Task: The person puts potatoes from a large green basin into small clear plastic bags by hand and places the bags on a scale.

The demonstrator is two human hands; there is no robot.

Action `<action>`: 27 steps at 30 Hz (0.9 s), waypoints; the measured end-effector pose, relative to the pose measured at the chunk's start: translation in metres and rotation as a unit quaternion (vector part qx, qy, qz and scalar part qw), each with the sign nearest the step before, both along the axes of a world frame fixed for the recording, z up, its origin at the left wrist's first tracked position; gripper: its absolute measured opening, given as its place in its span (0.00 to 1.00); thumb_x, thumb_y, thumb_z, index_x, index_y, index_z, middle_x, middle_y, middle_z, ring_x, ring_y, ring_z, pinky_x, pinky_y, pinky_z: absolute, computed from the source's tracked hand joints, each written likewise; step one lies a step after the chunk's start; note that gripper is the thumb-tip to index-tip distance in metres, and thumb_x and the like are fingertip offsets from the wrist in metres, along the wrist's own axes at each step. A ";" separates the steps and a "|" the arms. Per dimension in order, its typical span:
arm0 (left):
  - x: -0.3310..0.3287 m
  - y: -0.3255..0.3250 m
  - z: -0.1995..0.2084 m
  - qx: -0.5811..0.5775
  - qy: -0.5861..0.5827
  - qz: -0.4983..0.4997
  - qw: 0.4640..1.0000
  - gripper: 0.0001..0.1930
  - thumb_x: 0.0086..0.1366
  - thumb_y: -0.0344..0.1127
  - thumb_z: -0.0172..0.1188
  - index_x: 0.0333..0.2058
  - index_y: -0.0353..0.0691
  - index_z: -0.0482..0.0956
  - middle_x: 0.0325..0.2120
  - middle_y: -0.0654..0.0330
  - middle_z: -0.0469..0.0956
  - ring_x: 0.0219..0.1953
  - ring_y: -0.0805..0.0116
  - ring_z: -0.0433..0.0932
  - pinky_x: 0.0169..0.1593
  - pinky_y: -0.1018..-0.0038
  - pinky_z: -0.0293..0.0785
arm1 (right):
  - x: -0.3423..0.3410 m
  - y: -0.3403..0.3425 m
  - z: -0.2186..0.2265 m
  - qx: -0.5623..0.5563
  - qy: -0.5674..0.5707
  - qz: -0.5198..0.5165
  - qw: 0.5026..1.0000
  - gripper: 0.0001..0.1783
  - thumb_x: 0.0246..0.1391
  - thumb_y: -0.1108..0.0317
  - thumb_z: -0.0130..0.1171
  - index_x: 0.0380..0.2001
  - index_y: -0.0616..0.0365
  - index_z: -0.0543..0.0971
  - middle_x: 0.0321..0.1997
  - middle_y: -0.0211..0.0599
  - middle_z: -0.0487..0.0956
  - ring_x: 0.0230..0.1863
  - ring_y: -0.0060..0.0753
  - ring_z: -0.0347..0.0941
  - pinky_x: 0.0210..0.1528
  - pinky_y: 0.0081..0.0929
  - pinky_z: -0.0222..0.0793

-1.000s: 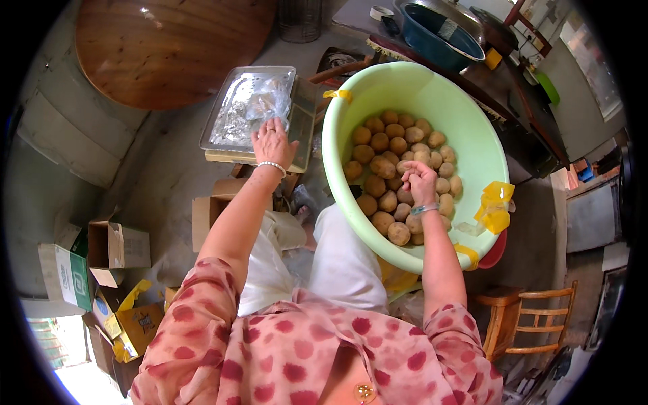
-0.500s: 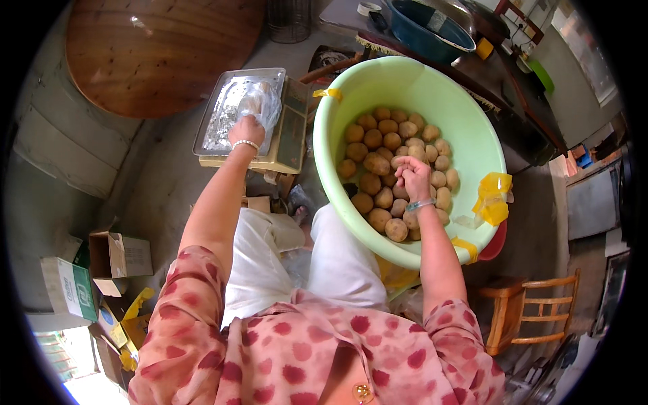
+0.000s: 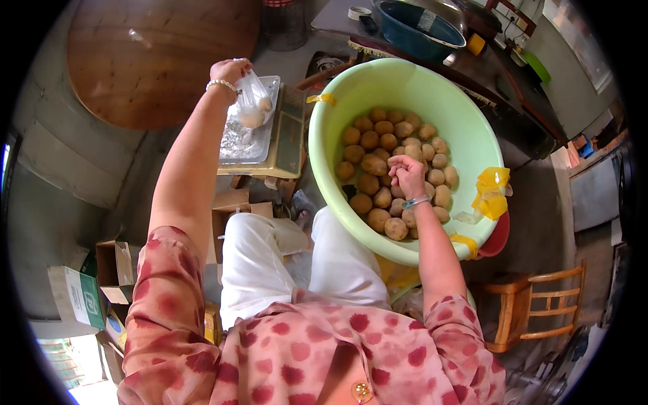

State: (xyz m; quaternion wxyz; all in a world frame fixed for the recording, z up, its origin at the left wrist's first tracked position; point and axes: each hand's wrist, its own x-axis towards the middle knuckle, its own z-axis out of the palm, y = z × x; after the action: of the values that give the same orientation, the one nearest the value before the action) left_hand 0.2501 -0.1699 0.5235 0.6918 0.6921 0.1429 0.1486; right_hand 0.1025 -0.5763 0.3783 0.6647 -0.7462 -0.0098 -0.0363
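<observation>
My left hand (image 3: 230, 73) is closed on the gathered top of a clear plastic bag (image 3: 251, 89). A few round brown potatoes (image 3: 252, 119) show through the lower part of the bag. It hangs over the metal tray (image 3: 241, 152) of a weighing scale (image 3: 290, 131). Whether the bag touches the tray is hard to tell. Over the potatoes (image 3: 374, 164) in a large pale green tub (image 3: 324, 169), my right hand (image 3: 409, 177) is held with its fingers curled in. I see nothing in them.
A round wooden tabletop (image 3: 162, 61) stands beyond the scale. At the back right, a dark table (image 3: 341, 23) carries a blue basin (image 3: 418, 30). Cardboard boxes (image 3: 115, 270) lie at the left, and a wooden chair (image 3: 540, 304) stands at the right.
My left hand has risen and moved away from me and slightly left, lifting the bag, which now hangs from it. My right hand has barely moved over the potatoes.
</observation>
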 end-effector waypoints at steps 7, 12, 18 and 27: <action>-0.029 -0.058 0.076 -0.110 -0.081 -0.177 0.975 0.07 0.57 0.29 0.59 0.32 0.31 0.78 0.28 0.57 0.78 0.30 0.70 0.77 0.36 0.77 0.75 | -0.001 -0.007 0.009 0.037 -0.032 -0.061 0.997 0.15 0.45 0.85 0.41 0.32 0.64 0.76 0.18 0.30 0.73 0.13 0.16 0.66 0.13 0.14 0.60; -0.080 -0.109 0.108 -0.125 -0.114 -0.333 0.927 0.12 0.62 0.33 0.53 0.41 0.31 0.75 0.35 0.57 0.78 0.38 0.71 0.76 0.46 0.77 0.72 | 0.001 -0.012 0.012 0.099 -0.069 -0.130 0.984 0.14 0.46 0.84 0.42 0.33 0.65 0.75 0.22 0.32 0.75 0.17 0.16 0.67 0.16 0.14 0.61; -0.108 -0.169 0.047 -0.145 0.001 -0.383 0.912 0.08 0.61 0.31 0.53 0.36 0.33 0.76 0.31 0.60 0.78 0.33 0.76 0.76 0.40 0.80 0.74 | 0.005 -0.015 0.012 0.135 -0.132 -0.144 0.971 0.10 0.50 0.79 0.50 0.37 0.64 0.75 0.30 0.34 0.76 0.23 0.19 0.71 0.21 0.14 0.66; -0.133 -0.220 -0.081 -0.191 0.185 -0.357 0.895 0.05 0.60 0.28 0.54 0.34 0.34 0.74 0.29 0.59 0.78 0.28 0.75 0.76 0.31 0.82 0.72 | 0.000 0.000 0.002 -0.025 -0.087 0.107 0.990 0.33 0.43 0.68 0.63 0.55 0.59 0.66 0.54 0.40 0.71 0.54 0.32 0.67 0.54 0.30 0.64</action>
State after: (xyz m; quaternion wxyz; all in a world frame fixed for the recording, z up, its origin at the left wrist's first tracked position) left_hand 0.1168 -0.3899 0.4422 0.7782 0.5658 0.0372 -0.2698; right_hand 0.1023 -0.5763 0.3807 0.6428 -0.7509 -0.1487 -0.0293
